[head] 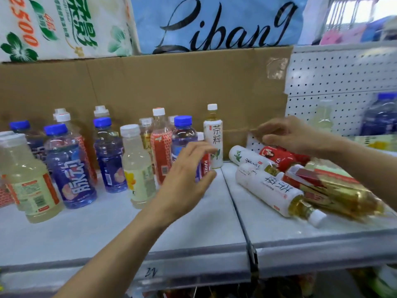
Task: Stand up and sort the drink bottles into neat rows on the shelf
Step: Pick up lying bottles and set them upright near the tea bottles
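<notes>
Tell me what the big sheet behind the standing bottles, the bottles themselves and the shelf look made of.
The sheet looks like brown corrugated cardboard: matte, creased, with a patch of clear tape. The bottles, such as the blue one, look like clear glossy plastic: liquid shows through, and they carry printed wrap labels and moulded caps. The shelf looks like pale painted metal, though smooth laminate cannot be ruled out.

My left hand (189, 175) covers most of a red-labelled bottle (205, 166), so I can't read it. Can't tell if my right hand (287, 136) actually touches the red can (279, 157). Far-right blue bottle (380, 115) is blurry.
</notes>
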### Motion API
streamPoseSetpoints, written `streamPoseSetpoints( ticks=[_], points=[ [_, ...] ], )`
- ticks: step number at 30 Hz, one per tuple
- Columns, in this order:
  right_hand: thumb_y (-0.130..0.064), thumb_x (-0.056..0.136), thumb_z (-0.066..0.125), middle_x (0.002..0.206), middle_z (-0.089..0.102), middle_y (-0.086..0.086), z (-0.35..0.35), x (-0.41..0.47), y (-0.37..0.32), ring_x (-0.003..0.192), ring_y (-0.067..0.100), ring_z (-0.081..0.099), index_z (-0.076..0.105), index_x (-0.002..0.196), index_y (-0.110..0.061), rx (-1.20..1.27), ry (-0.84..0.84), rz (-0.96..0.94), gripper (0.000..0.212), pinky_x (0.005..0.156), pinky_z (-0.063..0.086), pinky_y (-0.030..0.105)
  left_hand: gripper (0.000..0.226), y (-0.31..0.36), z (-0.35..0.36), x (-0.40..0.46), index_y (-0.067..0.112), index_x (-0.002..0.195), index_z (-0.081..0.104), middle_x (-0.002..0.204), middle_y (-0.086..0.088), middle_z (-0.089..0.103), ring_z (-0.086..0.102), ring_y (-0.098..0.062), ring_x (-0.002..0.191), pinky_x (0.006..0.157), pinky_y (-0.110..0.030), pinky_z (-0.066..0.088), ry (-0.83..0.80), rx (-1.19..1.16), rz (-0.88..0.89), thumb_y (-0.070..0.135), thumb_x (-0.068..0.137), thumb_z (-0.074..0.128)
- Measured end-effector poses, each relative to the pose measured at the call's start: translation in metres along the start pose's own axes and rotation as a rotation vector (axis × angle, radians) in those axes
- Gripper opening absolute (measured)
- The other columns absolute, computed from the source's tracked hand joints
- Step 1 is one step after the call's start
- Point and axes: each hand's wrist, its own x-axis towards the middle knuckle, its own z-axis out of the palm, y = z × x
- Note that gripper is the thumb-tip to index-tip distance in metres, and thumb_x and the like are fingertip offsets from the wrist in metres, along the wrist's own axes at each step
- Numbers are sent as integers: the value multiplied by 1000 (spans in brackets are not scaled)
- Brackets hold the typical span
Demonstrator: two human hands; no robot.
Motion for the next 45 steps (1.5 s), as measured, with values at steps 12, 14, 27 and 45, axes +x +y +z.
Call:
streamPoseSetpoints(
  ticks=[12,14,27,45],
  points=[
    [-31,93,60,107,65,-4,-36,5,109,91,9,61,64,115,-23,-374,-268,23,23,86,53,31,32,47,117,104,25,131,59,136,7,56,50,-8,122,89,-22,36,-407,-80,-213,33,100,52],
    [-40,93,58,100,66,-5,-31,12,114,86,9,62,66,108,-22,-415,-309,13,25,83,54,30,38,51,128,122,24,137,54,142,5,51,48,-12,127,89,-22,35,-467,-10,-283,26,99,56],
    [-41,76,76,104,52,1,5,39,132,106,27,60,31,129,-11,-479,-326,62,76,85,50,39,85,38,158,144,38,144,38,145,7,43,40,-19,132,102,-45,45,-781,637,-54,31,73,84],
    [-32,89,62,90,50,-7,-33,54,115,77,9,47,43,102,-22,-293,-181,13,25,56,37,23,43,-4,131,190,28,110,59,97,11,70,67,-7,92,82,-28,54,-175,128,-202,46,76,77]
  ],
)
